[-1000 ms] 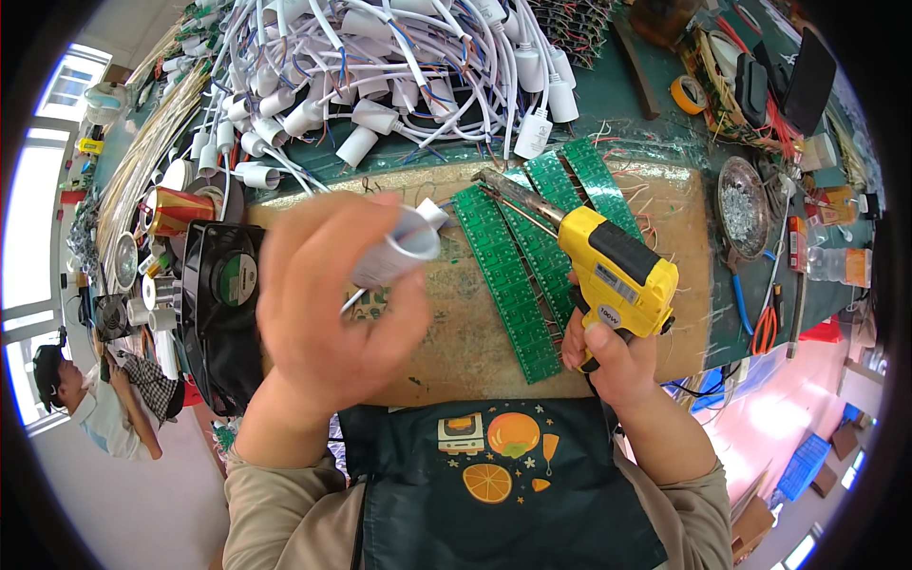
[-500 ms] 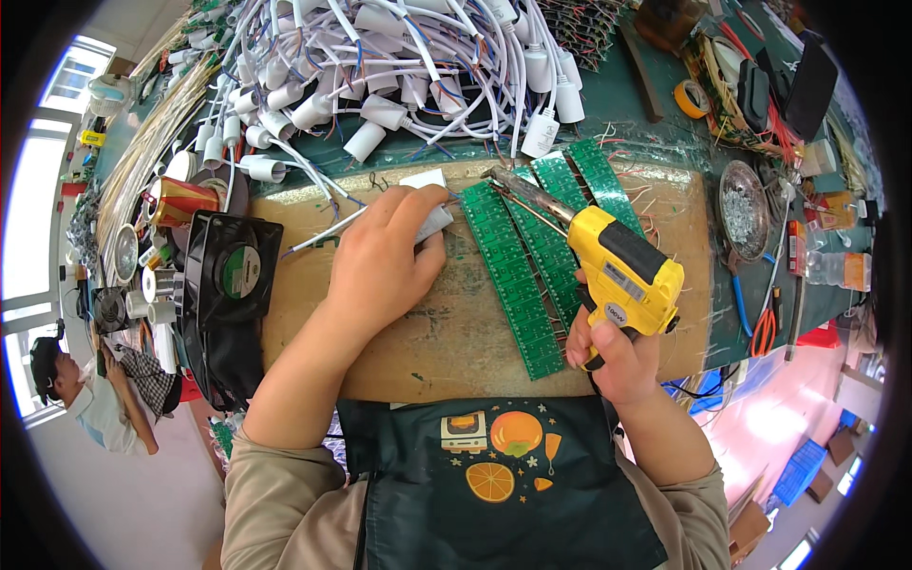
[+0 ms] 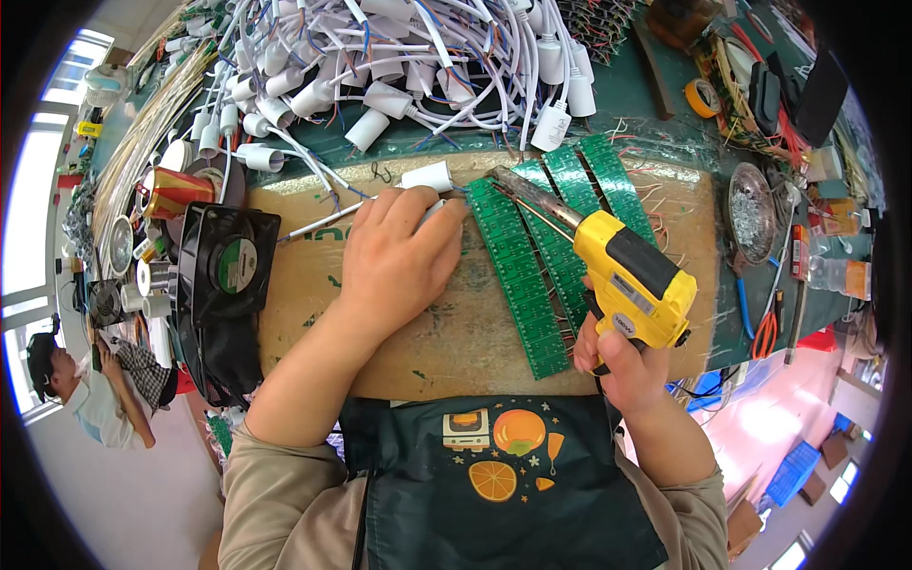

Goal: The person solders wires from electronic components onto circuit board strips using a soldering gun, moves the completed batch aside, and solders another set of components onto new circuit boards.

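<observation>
My right hand [image 3: 625, 369] is wrapped round the grip of a yellow and black soldering gun [image 3: 635, 280]. Its long metal tip points up and left, over the top of the green circuit board strips [image 3: 518, 285]. On the brown work board, my left hand [image 3: 399, 252] is closed round a pale piece, mostly hidden by the fingers. A white cable [image 3: 321, 224] runs in under that hand from the left. Just beyond its fingertips lies a white cylindrical casing [image 3: 427, 177], with thin wires near its right end, close to the strips.
A heap of white cables with cylindrical ends [image 3: 380, 66] fills the far side. A black fan [image 3: 231, 268] stands at the left. On the right are a metal dish [image 3: 750, 214], orange-handled scissors [image 3: 765, 332] and a tape roll [image 3: 702, 98]. Another person [image 3: 104, 380] sits far left.
My left hand has shifted a little right, toward the circuit board strips, and its thumb has moved up. More of the white casing shows now. The soldering gun stays in my right hand, nearly still.
</observation>
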Tool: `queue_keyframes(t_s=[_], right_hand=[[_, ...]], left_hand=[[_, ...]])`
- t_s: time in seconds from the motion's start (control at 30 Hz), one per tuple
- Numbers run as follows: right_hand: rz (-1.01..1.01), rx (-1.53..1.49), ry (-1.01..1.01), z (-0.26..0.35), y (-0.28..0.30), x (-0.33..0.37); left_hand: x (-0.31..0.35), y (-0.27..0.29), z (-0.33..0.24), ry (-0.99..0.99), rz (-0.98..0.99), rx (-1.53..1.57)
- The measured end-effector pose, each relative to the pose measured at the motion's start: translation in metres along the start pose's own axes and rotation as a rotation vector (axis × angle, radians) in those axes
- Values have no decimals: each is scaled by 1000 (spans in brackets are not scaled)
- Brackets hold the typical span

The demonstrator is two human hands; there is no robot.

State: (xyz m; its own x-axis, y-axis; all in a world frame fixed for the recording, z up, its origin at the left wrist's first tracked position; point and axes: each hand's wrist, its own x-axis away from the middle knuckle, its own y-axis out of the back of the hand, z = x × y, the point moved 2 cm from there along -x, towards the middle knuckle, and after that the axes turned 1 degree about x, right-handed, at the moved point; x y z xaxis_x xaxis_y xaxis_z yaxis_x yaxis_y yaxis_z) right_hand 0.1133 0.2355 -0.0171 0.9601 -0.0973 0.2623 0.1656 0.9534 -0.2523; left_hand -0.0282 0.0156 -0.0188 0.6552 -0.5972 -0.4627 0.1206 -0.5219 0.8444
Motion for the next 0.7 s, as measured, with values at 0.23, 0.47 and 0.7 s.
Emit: queue_keyframes(t_s=[0.23,0.47,0.7], right_hand=[[22,58,-21,-1,4,5],[49,94,-28,-4,6,5],[48,95,-30,-4,4,4]], left_hand=[[-1,-7,1,-6,-82,34],[0,-12,5,-2,-74,60],[0,-11,3,10,-70,46]])
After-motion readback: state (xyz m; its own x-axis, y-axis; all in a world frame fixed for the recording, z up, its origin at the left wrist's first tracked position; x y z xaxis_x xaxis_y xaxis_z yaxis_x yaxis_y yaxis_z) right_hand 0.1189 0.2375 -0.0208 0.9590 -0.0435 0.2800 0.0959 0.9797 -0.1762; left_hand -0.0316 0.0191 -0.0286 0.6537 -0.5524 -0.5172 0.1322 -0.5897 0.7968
